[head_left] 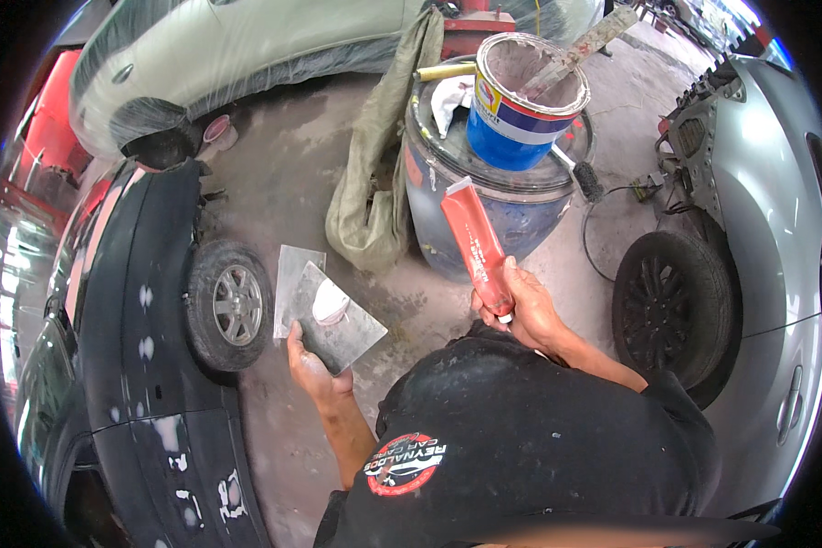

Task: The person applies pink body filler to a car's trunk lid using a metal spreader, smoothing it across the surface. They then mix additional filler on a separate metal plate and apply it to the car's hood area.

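Note:
My left hand (320,373) is closed on the edge of a flat grey plate (358,336), thumb on top. A mound of whitish putty (330,300) sits on the plate. Behind it, partly covered, a second pale, thin sheet (291,267) sticks out; whether my fingers grip it too cannot be made out. In my right hand (533,306) is a red squeeze tube (476,239). Its flat crimped end points up and away, and its small white cap (504,319) points down toward me. My fingers wrap round the lower part of the tube.
A blue can (511,135) with a putty-caked stick (580,53) stands on a drum (443,215). Beside it lie a white cloth (449,102) and a black-headed brush (586,178). Greenish fabric (361,196) hangs down the drum's left. Cars (123,329) flank me; a plastic-covered car (247,36) stands ahead.

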The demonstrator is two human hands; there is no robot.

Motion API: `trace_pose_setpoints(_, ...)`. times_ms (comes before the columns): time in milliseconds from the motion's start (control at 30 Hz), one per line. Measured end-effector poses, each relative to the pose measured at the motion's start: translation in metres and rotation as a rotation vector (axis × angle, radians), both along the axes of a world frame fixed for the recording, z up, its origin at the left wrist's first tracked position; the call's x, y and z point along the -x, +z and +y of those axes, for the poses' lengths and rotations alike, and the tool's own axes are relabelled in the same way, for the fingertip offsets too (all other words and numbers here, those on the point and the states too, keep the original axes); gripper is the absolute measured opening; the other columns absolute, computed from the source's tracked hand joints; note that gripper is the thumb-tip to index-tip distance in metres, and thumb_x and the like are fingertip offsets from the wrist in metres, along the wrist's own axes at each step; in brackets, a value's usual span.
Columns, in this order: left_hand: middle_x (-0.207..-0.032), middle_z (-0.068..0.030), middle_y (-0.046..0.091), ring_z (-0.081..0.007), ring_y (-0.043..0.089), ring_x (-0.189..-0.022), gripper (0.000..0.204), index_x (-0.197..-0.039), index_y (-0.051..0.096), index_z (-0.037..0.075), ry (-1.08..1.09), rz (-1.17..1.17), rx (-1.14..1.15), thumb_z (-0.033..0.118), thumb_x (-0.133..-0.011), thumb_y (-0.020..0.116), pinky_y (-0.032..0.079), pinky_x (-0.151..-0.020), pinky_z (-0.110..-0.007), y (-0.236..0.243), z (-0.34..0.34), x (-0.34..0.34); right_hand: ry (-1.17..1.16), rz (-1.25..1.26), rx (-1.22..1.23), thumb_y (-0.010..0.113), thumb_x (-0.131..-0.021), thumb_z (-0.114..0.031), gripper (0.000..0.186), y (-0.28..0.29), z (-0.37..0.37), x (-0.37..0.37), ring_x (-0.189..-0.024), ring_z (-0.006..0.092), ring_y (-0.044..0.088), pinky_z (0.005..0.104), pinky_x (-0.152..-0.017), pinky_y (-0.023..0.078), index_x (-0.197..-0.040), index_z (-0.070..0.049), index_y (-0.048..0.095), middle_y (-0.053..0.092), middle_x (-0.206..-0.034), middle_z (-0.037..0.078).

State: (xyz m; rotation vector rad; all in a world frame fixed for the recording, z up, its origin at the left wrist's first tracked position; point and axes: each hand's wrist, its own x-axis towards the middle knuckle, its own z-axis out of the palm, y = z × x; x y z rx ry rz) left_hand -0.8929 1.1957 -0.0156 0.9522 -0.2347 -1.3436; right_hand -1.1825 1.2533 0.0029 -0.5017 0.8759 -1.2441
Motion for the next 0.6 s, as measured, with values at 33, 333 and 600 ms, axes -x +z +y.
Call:
trace_pose_setpoints(33,-0.118,-0.0116,0.063,-0.0275,0.063,-0.106,0.037,-0.123,0.055,-0.001,-0.027,-0.004,0.036,0.025,-0.097,0.052,0.051,-0.094,-0.043,0.002,0.001,0.000,0.004,0.012,0.026,0.046,-0.104,-0.031,0.033,0.001,0.001,-0.001,-0.062,0.0100,0.054,0.0250,-0.051,0.041,-0.125,-0.006,0.048,0.063,-0.084,0.006)
trace_pose_setpoints(333,-0.118,-0.0120,0.063,-0.0271,0.063,-0.106,0.038,-0.125,0.054,-0.002,-0.072,0.016,-0.020,0.025,-0.097,0.052,0.051,-0.094,-0.041,0.012,-0.004,0.004,-0.032,0.036,0.207,0.057,-0.097,-0.010,0.034,0.006,0.009,-0.013,-0.096,0.0179,0.065,0.0360,-0.082,0.058,-0.129,-0.004,0.046,0.062,-0.112,0.008)
trace_pose_setpoints(600,-0.118,-0.0117,0.063,-0.0272,0.063,-0.106,0.039,-0.124,0.054,-0.002,-0.152,-0.008,-0.016,0.025,-0.096,0.053,0.050,-0.093,-0.041,0.017,-0.004,0.004,-0.005,0.022,0.143,0.054,-0.100,-0.016,0.027,0.019,0.020,-0.017,-0.067,0.0131,0.058,0.0270,-0.056,0.050,-0.123,-0.004,0.047,0.061,-0.088,0.007)
